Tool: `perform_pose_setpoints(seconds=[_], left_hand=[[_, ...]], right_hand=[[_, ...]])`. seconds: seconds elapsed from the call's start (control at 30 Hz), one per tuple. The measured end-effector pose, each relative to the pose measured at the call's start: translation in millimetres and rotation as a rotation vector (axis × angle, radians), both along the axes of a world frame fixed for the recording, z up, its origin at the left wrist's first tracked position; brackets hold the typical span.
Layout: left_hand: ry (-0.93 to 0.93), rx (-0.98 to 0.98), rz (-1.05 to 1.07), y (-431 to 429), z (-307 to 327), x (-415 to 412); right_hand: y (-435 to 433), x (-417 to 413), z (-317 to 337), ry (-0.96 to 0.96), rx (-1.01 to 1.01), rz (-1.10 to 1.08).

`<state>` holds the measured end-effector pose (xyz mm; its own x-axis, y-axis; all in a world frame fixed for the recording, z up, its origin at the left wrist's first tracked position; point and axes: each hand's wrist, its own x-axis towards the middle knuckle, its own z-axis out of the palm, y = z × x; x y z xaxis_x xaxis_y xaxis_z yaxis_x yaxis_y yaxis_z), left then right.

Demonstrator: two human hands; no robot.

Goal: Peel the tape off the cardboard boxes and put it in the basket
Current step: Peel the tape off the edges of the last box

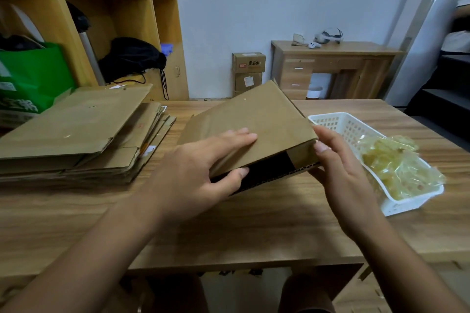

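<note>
A flattened brown cardboard box is held tilted over the middle of the wooden table, between a stack of flat cardboard on the left and a white mesh basket of crumpled yellowish tape just beside its right corner. The left hand grips its open near edge, fingers on top and thumb beneath; the right hand pinches the near right corner.

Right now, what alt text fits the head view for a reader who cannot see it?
A left hand and right hand hold a brown cardboard box at a wooden table. A white perforated plastic basket of crumpled yellowish tape sits at right, a stack of flattened cardboard at left.
</note>
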<state>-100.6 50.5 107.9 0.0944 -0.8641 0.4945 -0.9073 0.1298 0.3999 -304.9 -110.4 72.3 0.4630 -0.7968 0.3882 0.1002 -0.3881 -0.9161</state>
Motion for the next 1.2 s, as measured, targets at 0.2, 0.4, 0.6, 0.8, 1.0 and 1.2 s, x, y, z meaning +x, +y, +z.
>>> perform_pose_setpoints(seconds=[0.2,0.4,0.6,0.8,1.0,1.2], left_hand=[[-0.116,0.131,0.004,-8,-4,-2],[-0.260,0.273,-0.020,-19,-14,-6],[-0.270,0.271,-0.004,-27,-15,-12],[-0.252,0.322,0.022,-32,-6,-11],[-0.239,0.346,0.042,-34,-4,-11],[-0.222,0.335,0.076,-38,-5,-9]], right_hand=[[-3,-7,-33,0.072,-0.014,0.018],[-5,-15,-57,0.326,-0.063,0.019],[-4,-5,-64,0.404,-0.067,-0.137],[0,10,-66,0.378,-0.102,-0.257],[2,5,-64,0.368,-0.122,-0.249],[-8,-20,-61,0.314,-0.012,-0.023]])
